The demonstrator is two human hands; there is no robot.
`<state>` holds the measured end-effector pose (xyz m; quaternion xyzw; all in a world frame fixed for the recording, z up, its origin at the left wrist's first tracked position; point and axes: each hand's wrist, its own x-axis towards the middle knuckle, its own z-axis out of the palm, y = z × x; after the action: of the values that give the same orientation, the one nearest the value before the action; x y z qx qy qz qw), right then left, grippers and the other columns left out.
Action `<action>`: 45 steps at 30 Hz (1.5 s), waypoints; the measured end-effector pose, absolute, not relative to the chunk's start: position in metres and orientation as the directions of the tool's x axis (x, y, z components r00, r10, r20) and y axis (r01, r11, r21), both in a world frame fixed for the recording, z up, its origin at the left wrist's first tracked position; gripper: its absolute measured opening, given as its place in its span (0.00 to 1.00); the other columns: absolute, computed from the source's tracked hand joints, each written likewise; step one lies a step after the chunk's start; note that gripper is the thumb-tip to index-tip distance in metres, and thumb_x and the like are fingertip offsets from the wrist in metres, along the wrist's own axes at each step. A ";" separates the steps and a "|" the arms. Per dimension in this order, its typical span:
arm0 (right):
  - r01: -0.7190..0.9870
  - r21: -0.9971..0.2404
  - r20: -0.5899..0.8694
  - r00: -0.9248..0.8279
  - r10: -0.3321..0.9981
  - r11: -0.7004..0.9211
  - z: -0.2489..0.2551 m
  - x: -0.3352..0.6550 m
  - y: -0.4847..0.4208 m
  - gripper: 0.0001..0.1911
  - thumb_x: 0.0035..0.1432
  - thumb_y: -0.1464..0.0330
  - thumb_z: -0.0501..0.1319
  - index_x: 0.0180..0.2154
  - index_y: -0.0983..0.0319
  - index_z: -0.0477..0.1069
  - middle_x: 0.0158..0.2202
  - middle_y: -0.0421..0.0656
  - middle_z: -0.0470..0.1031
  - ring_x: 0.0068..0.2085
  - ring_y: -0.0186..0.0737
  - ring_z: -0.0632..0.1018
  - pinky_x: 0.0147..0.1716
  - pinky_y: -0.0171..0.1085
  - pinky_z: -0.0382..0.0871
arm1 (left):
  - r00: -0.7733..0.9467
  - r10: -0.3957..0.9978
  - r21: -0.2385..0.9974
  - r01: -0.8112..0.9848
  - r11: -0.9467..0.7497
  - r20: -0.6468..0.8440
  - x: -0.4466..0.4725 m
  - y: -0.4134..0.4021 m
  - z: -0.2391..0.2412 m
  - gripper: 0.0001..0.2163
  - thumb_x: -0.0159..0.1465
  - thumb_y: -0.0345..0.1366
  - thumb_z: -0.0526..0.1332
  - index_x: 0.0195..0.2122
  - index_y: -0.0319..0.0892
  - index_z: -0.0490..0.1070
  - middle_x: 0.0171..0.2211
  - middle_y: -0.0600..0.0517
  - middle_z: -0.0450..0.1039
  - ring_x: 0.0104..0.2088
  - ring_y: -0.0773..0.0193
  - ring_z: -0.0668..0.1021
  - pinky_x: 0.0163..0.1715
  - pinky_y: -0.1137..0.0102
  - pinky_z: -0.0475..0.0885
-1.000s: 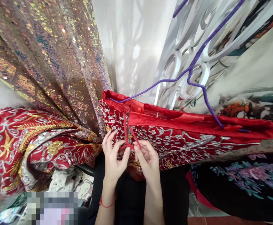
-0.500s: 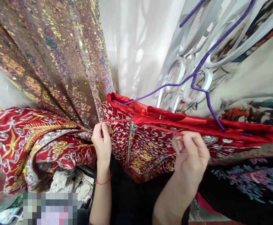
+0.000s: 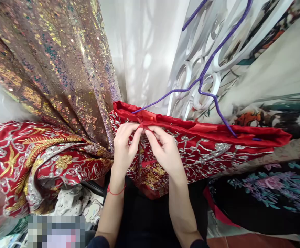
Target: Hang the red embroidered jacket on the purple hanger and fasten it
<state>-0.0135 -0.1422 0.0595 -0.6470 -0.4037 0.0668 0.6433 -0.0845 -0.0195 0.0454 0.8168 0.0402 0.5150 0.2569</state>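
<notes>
A red skirt [image 3: 204, 155] with silver and gold embroidery hangs in front of me, with a shiny red waistband [image 3: 212, 130]. A purple hanger [image 3: 204, 74] reaches down into that waistband. My left hand [image 3: 125, 146] and my right hand [image 3: 164, 151] meet at the front of the waistband, thumbs and fingers closed. Between their fingertips is the thin red drawstring [image 3: 142, 126], gathered at the band. My fingers cover most of the drawstring there, so I cannot tell whether it is knotted.
Sequinned fabric [image 3: 49, 51] drapes at the upper left. Below it bulges another red embroidered garment [image 3: 49, 158], above a dotted white cloth [image 3: 71, 203]. White scrollwork [image 3: 184, 79] stands behind the hanger. Black floral fabric [image 3: 274, 193] lies at the lower right.
My hands were apart, stretching the drawstring ends to left and right. Now they are together at the waistband, the right hand having come left and the left hand slightly right and up.
</notes>
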 end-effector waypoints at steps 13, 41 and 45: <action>0.673 -0.738 0.594 0.680 0.430 -0.047 0.085 0.005 -0.144 0.12 0.69 0.66 0.55 0.39 0.61 0.76 0.29 0.39 0.76 0.25 0.31 0.71 0.28 0.32 0.65 | 0.419 0.458 0.559 -0.154 -0.815 0.784 -0.073 -0.006 0.061 0.09 0.71 0.38 0.58 0.38 0.41 0.76 0.35 0.51 0.79 0.36 0.66 0.80 0.42 0.70 0.74; 0.693 -0.625 0.727 0.349 0.591 0.359 0.089 0.027 -0.158 0.10 0.63 0.69 0.63 0.43 0.55 0.82 0.35 0.40 0.74 0.28 0.30 0.70 0.26 0.33 0.66 | 0.691 0.396 0.781 -0.419 -0.463 0.605 -0.098 -0.010 0.075 0.11 0.57 0.48 0.71 0.26 0.46 0.82 0.26 0.52 0.71 0.27 0.68 0.72 0.25 0.71 0.68; 0.827 -0.404 0.744 0.048 0.667 0.391 0.095 0.034 -0.155 0.12 0.66 0.72 0.59 0.42 0.56 0.82 0.40 0.43 0.71 0.33 0.32 0.73 0.31 0.35 0.70 | 0.804 0.271 0.788 -0.348 -0.507 0.530 -0.106 -0.010 0.079 0.12 0.59 0.48 0.70 0.32 0.45 0.82 0.29 0.51 0.71 0.30 0.66 0.72 0.28 0.71 0.70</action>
<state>0.0337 -0.1548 0.0948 -0.5455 -0.6848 -0.0841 0.4759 -0.1060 -0.0101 0.0792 0.8100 -0.0237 0.3125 0.4957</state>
